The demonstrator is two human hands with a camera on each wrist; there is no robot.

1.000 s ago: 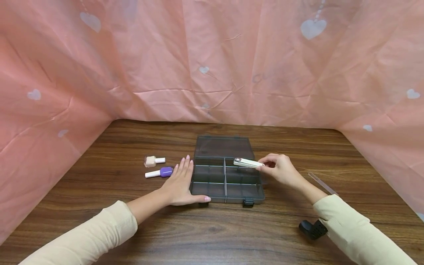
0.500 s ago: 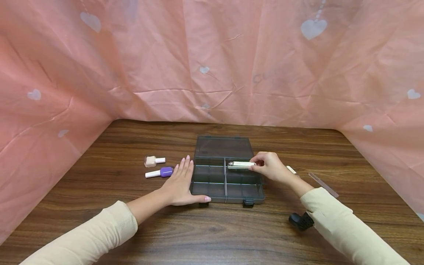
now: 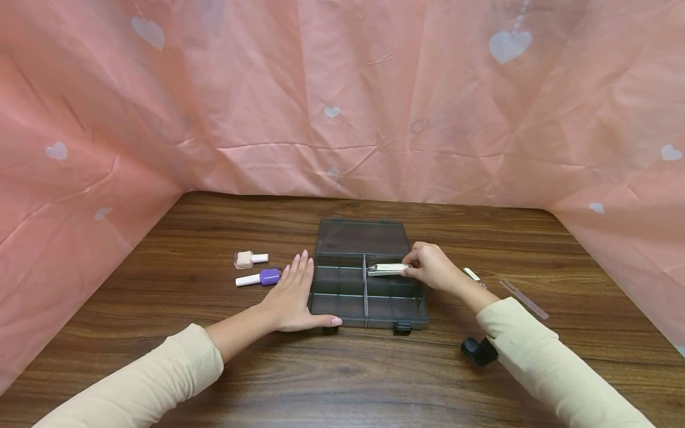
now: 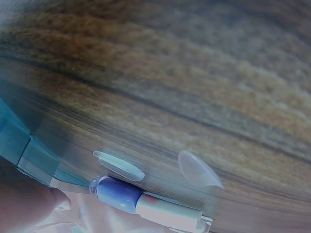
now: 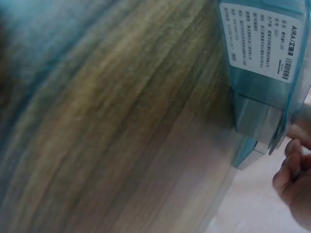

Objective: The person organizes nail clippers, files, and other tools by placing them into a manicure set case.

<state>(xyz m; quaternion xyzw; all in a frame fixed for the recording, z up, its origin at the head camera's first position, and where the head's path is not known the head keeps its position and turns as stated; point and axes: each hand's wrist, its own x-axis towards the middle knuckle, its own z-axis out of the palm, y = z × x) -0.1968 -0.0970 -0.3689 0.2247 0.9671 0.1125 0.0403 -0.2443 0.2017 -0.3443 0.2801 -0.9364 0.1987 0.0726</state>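
Note:
A dark see-through organizer box (image 3: 361,236) lies with its lid laid back, its tray divided into several compartments. My left hand (image 3: 289,300) is spread along its left side, fingers straight, thumb over the front-left corner. At the right, my right hand (image 3: 434,267) pinches one end of a white nail clipper (image 3: 386,269). The clipper lies level in or just over the back-right part of the tray; whether it touches the bottom I cannot tell. Close to my left fingers is a purple nail polish bottle (image 3: 269,276), seen in the left wrist view as well (image 4: 116,194).
A beige nail polish bottle (image 3: 244,260) lies behind the purple one. Right of the box are a small white-ended item (image 3: 472,274) and a thin clear strip (image 3: 524,299). A black device (image 3: 478,351) sits at my right wrist. Pink cloth (image 3: 342,148) encloses the table.
My right hand has moved left and slightly down with the nail clipper, lowering it toward the back-right compartments. The small white-ended item has come into sight behind the forearm. My left hand stays put.

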